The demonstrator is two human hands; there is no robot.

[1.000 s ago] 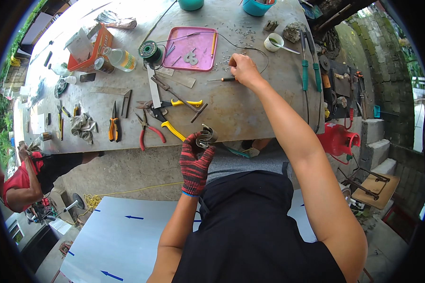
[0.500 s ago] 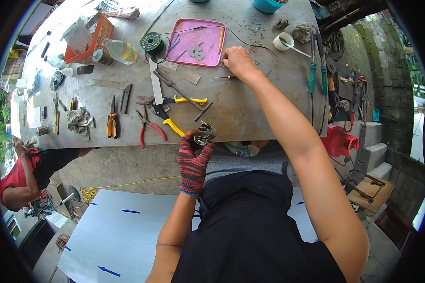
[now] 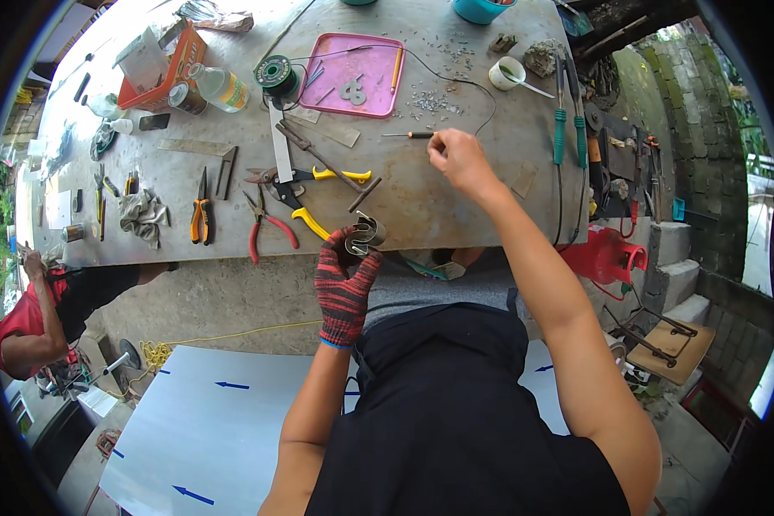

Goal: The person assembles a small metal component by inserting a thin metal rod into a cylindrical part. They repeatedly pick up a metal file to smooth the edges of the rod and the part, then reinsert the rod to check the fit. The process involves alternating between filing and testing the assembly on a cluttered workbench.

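Observation:
My left hand (image 3: 344, 288), in a red-and-black striped knit glove, grips a shiny bent sheet-metal piece (image 3: 371, 230) with curled ends, just over the table's near edge. My bare right hand (image 3: 458, 160) is above the table to the right, thumb and fingers pinched together; whatever is between them is too small to make out. Beside its fingertips lies a thin screwdriver-like tool (image 3: 414, 135) with a dark handle. Many small grey metal bits (image 3: 434, 101) are scattered beyond that hand. Yellow-handled snips (image 3: 308, 211) rest left of the metal piece.
A pink tray (image 3: 365, 107) holds washers and a pencil. A solder spool (image 3: 277, 76), red-handled pliers (image 3: 267, 225), orange-handled pliers (image 3: 201, 215) and a white cup (image 3: 506, 74) share the metal table. Two green-handled irons (image 3: 560, 138) lie right. Another person (image 3: 39, 314) is at far left.
My right hand has drawn back toward me from the scattered bits beside the pink tray, its fingers pinched. The left hand still holds the metal piece. The whole view has shifted slightly.

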